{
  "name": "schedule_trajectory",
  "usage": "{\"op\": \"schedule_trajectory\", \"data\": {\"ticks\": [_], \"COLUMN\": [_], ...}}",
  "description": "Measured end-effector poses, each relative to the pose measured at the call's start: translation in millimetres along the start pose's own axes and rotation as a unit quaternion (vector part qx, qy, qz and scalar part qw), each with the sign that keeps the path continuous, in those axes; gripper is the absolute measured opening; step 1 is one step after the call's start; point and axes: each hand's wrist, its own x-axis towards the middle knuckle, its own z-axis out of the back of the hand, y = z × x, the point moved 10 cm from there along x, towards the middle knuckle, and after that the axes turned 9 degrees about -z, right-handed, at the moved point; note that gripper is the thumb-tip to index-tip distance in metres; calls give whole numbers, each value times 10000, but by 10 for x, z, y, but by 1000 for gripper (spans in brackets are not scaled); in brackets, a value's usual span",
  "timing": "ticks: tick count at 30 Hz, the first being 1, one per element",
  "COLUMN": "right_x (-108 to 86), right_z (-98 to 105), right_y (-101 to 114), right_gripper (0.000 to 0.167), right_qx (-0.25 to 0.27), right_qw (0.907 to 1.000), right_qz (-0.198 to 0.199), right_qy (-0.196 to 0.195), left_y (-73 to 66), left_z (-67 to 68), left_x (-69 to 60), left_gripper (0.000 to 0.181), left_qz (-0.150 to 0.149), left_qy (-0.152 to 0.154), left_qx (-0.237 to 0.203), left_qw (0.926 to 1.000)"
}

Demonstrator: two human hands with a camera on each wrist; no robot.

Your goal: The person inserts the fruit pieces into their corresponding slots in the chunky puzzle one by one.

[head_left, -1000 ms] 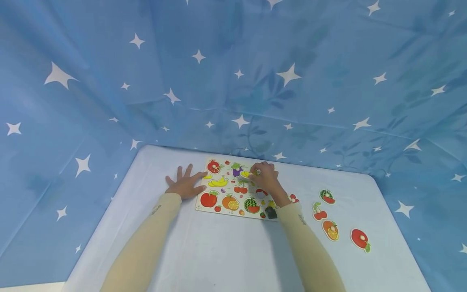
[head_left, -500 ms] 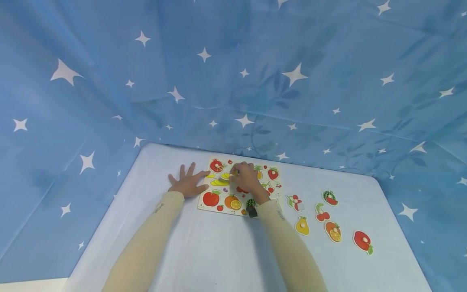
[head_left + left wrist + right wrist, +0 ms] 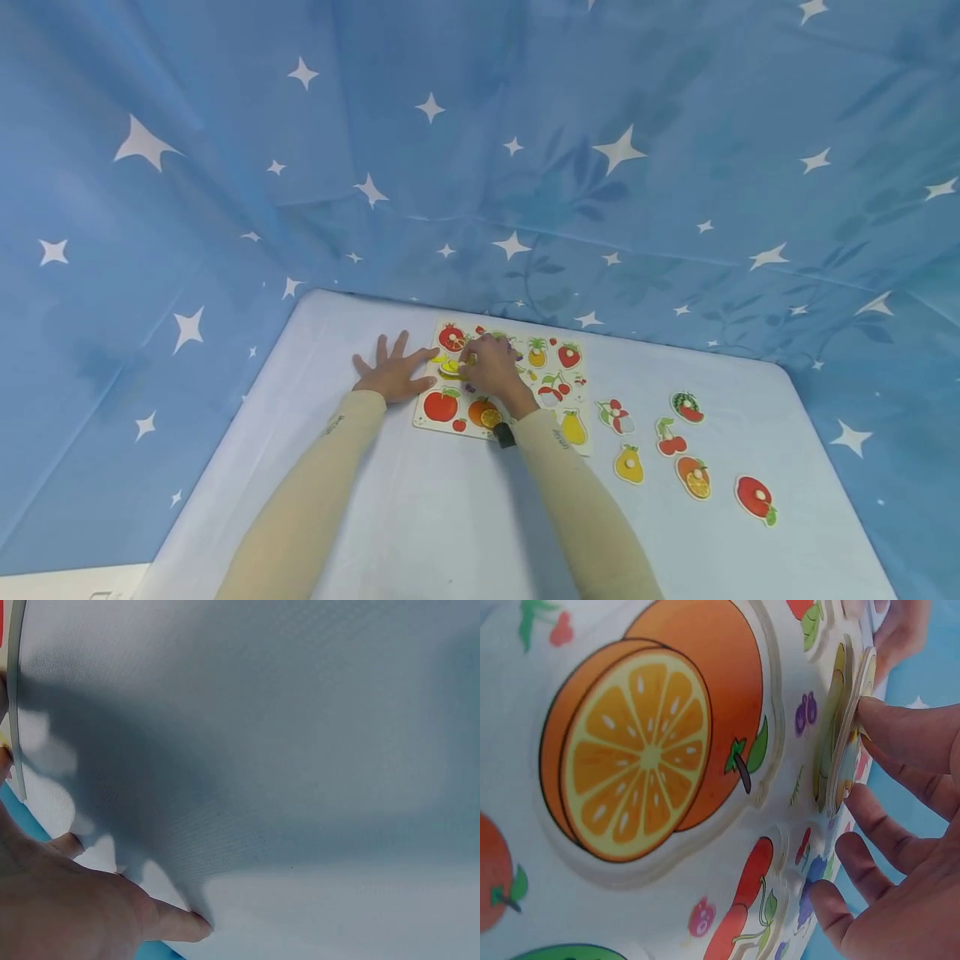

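Observation:
A white fruit puzzle board (image 3: 424, 423) lies near the back of the table. My right hand (image 3: 493, 371) pinches a yellow banana puzzle piece (image 3: 845, 750) between thumb and fingers. The piece stands tilted over the printed bananas (image 3: 829, 727) at the board's left side; whether it touches the board I cannot tell. My left hand (image 3: 392, 375) rests with fingers spread at the board's left edge, thumb and index finger reaching onto it. In the left wrist view, the left hand (image 3: 75, 907) lies mostly on the white cloth, holding nothing.
Loose knobbed pieces lie right of the board: a pear (image 3: 628, 464), a watermelon (image 3: 687, 407), cherries (image 3: 670, 437), an orange (image 3: 693, 477), a red apple-like one (image 3: 755, 497) and a red-and-green one (image 3: 616, 417). A blue starry curtain (image 3: 480, 183) hangs behind the table.
My right hand has carried the banana piece leftward across the board, from near the grapes to the printed bananas. The left hand has kept its place at the board's edge.

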Motion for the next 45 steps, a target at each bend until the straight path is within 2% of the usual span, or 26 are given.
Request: {"op": "schedule_trajectory", "data": {"ticks": [6,15,22,23,25,28,30,35,39,43,45], "right_x": [-45,-83,-101,-102,-103,-105,-100,-148,-235,-317,-353], "right_z": [-1,-39,-41,-47,-57,-57,-49,75,235,392,469], "right_y": [48,99,86,82,82,89,98,70,-8,-158,-252], "right_gripper": [13,6,6,10,29,62,78,91,98,100,100], "right_qx": [-210,-466,-412,-380,-329,2,211,1131,2115,2623,2712], "right_qw": [9997,9988,9989,9991,9993,9999,9997,9931,9762,9632,9607], "right_qz": [133,42,-87,-75,-30,107,144,106,247,373,367], "right_qy": [-74,-173,-210,-194,-152,-72,22,295,405,453,460], "left_y": [-21,-23,-41,-41,-39,-37,-28,-26,-13,-10,-21], "left_z": [7,5,16,17,17,17,17,3,-20,-27,-20], "left_x": [1,-12,-21,-22,-23,-19,-16,-2,10,1,-12], "left_gripper": [66,66,66,66,66,66,66,67,67,67,67], "left_qz": [-54,-46,-44,-45,-50,-93,-118,-142,-131,-124,-140], "left_qy": [-8,15,9,10,9,-5,-15,21,56,54,38], "left_qx": [23,46,-10,-10,-6,-39,-65,-122,-146,-141,-188], "left_qw": [10000,10000,10000,10000,10000,9999,9999,9998,9998,9998,9997]}}
